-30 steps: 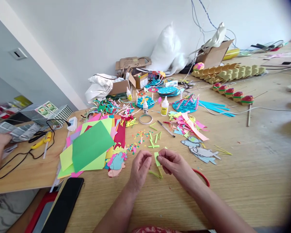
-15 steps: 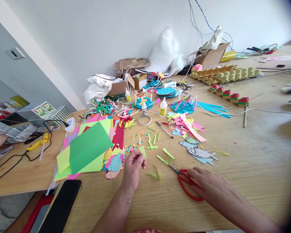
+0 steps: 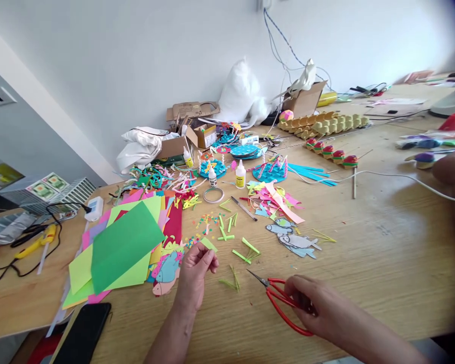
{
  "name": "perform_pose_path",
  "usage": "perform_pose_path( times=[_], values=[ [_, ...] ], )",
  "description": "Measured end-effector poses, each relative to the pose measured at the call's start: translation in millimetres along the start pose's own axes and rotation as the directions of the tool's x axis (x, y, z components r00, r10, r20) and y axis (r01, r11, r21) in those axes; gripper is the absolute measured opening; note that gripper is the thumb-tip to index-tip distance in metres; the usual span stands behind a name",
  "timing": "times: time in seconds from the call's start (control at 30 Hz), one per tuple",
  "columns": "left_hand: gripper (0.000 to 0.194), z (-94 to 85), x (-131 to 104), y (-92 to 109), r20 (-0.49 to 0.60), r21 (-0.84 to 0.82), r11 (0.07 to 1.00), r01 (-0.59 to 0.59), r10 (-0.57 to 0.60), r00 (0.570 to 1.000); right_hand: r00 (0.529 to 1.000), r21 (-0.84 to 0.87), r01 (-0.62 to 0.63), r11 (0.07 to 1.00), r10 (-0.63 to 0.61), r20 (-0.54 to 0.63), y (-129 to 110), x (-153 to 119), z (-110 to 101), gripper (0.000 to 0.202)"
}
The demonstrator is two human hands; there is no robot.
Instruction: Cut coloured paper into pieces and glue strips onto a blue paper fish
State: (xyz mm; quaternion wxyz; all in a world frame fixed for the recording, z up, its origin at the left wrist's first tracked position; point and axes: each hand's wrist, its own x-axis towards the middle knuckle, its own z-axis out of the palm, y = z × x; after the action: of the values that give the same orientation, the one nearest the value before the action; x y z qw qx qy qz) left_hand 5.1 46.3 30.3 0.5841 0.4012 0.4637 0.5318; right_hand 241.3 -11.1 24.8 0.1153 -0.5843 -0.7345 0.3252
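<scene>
My left hand (image 3: 197, 270) pinches a small light-green paper piece (image 3: 209, 244) between thumb and fingertips, above the table. My right hand (image 3: 314, 306) has its fingers in the handles of red-handled scissors (image 3: 275, 294). Their dark blades look closed and point up and left. Between my hands lie thin olive-green strips (image 3: 233, 282). Folded bright-green paper strips (image 3: 241, 256) rest just beyond the scissor tips. Paper fish cutouts (image 3: 167, 268) lie left of my left hand, and grey-blue paper fish (image 3: 298, 241) lie beyond my right hand.
A stack of coloured paper (image 3: 127, 247) and a black phone (image 3: 83, 328) are on the left. Glue bottles (image 3: 240, 177), a tape roll (image 3: 213, 195), a pen (image 3: 244, 208) and paper scraps (image 3: 275, 199) stand or lie farther back. A white cable (image 3: 387, 174) crosses the right side.
My right hand has gripped the scissors and drawn them back from the green strips, tips now clear of them. My left hand still pinches the green paper. The view has turned right.
</scene>
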Motion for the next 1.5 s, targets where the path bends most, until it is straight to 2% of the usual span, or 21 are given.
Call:
perform_pose_path(
  times=[0.07,0.13,0.23,0.37,0.53,0.97,1.5],
  values=[
    [0.018,3.7,-1.7,2.2,0.019,0.01,1.0,0.015,-0.016,1.0,1.0,0.216,-0.015,0.976,0.01,0.025,-5.0,-1.3,1.0,0.006],
    [0.019,7.4,-3.7,4.3,0.043,0.019,1.0,0.022,-0.023,0.999,0.998,0.43,-0.016,0.903,-0.015,0.067,-12.8,-0.8,3.1,0.011],
    [0.018,12.4,-7.0,6.4,0.081,0.037,0.999,0.026,-0.029,0.996,0.996,0.572,0.022,0.82,-0.07,0.061,-27.7,0.8,5.6,0.018],
    [0.018,19.7,-10.0,7.6,0.135,0.059,0.998,0.031,-0.039,0.99,0.997,0.452,0.07,0.889,-0.079,0.001,-43.2,6.5,9.4,0.024],
    [0.019,26.8,-9.3,12.0,0.177,0.001,0.998,0.067,-0.066,0.982,0.996,0.312,0.077,0.947,-0.063,-0.055,-46.4,18.6,19.1,0.028],
    [0.018,29.3,-4.9,6.3,0.244,0.16,0.986,-0.039,-0.001,0.97,0.992,0.268,0.121,0.956,-0.111,-0.051,-53.4,22.4,13.8,0.03],
    [0.017,30.3,-7.9,2.6,0.306,0.154,0.988,0.006,-0.054,0.951,0.988,0.234,0.149,0.961,-0.138,-0.063,-56.2,28.4,12.6,0.029]
  ],
)
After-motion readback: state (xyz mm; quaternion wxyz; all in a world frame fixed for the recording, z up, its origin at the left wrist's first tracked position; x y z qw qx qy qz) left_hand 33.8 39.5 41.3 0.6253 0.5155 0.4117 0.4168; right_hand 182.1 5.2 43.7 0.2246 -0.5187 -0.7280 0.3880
